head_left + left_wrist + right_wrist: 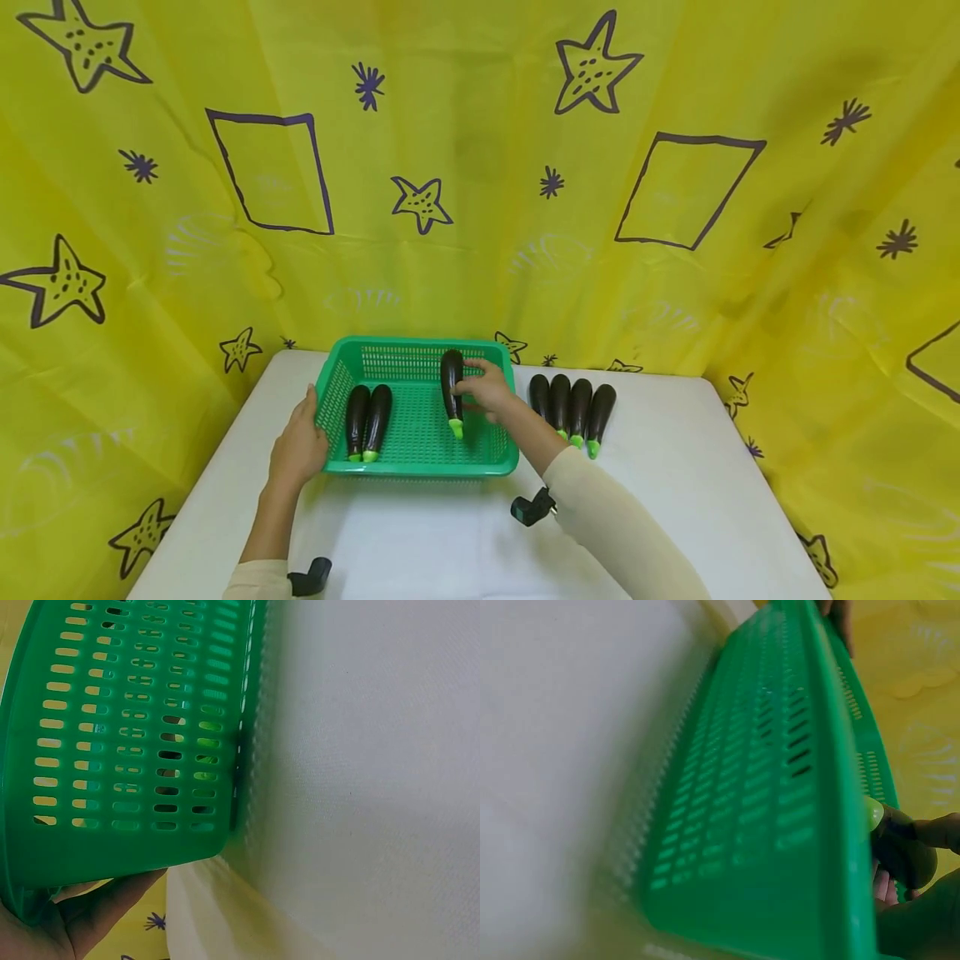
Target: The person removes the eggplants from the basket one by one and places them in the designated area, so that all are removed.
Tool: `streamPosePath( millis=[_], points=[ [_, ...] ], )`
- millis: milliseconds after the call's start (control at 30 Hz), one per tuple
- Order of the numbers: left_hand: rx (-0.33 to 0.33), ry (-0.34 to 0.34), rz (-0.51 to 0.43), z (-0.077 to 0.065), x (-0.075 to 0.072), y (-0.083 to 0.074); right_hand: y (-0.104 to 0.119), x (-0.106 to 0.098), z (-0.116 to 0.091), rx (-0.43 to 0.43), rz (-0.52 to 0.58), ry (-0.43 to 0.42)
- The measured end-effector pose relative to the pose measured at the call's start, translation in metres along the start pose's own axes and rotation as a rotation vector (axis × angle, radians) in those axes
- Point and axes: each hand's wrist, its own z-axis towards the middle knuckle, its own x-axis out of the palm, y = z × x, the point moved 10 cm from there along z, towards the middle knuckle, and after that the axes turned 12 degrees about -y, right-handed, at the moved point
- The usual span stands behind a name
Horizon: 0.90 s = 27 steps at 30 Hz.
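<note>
My left hand (298, 446) grips the left side of a green plastic basket (420, 469); in the left wrist view its fingers (112, 907) lie against the outer wall beside the rim. My right hand (487, 390) holds an eggplant (452, 379) over the right part of the basket, its green stem end pointing toward me. Through the right wrist view, the same eggplant (904, 855) shows partly behind the basket rim, with fingers around it. Two more eggplants (357, 421) (378, 417) lie side by side in the left of the basket.
Several eggplants (579, 408) lie in a row on the white table (645, 500), just right of the basket. A yellow curtain (480, 275) with drawn stars and frames hangs behind the table and along its sides. Dark wrist-worn devices (533, 507) sit on both forearms.
</note>
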Motion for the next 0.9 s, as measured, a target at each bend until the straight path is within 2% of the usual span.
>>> streamPosePath(
  millis=[467,700,900],
  points=[
    [-0.017,0.028,0.000,0.001,0.000,0.000,0.041,-0.046,-0.007,-0.025,0.032,0.024],
    [-0.032,0.056,0.006,0.000,0.002,0.001,0.050,-0.080,-0.006,-0.027,0.079,0.025],
    [-0.027,0.039,0.007,0.003,0.000,0.002,0.053,-0.109,-0.007,-0.015,0.108,0.014]
  ],
)
